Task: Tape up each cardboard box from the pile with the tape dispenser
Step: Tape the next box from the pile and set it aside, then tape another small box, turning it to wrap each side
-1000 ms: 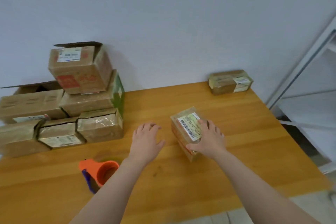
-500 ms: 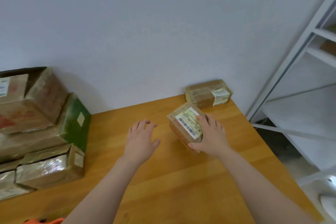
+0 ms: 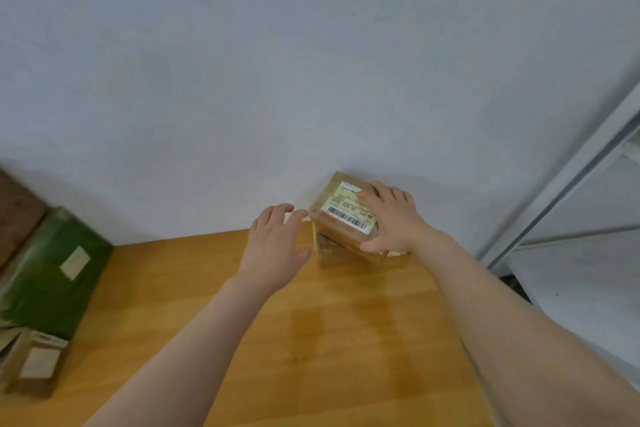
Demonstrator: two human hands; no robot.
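My right hand (image 3: 393,218) grips a small taped cardboard box (image 3: 341,210) with a white barcode label, holding it tilted at the far right of the wooden table (image 3: 311,340), over another small box (image 3: 327,253) that stands against the wall. That lower box is mostly hidden. My left hand (image 3: 273,246) hovers open just left of the held box, fingers spread, not touching it. The tape dispenser is out of view.
The pile of boxes (image 3: 52,274) shows at the left edge, with a green-sided box and a small labelled one below it. A white metal shelf frame (image 3: 568,184) stands past the table's right edge. A white wall runs behind.
My right hand has carried the labelled box away from me to the far right corner, above the box by the wall. My left hand followed. The view swung up and right, losing the dispenser.
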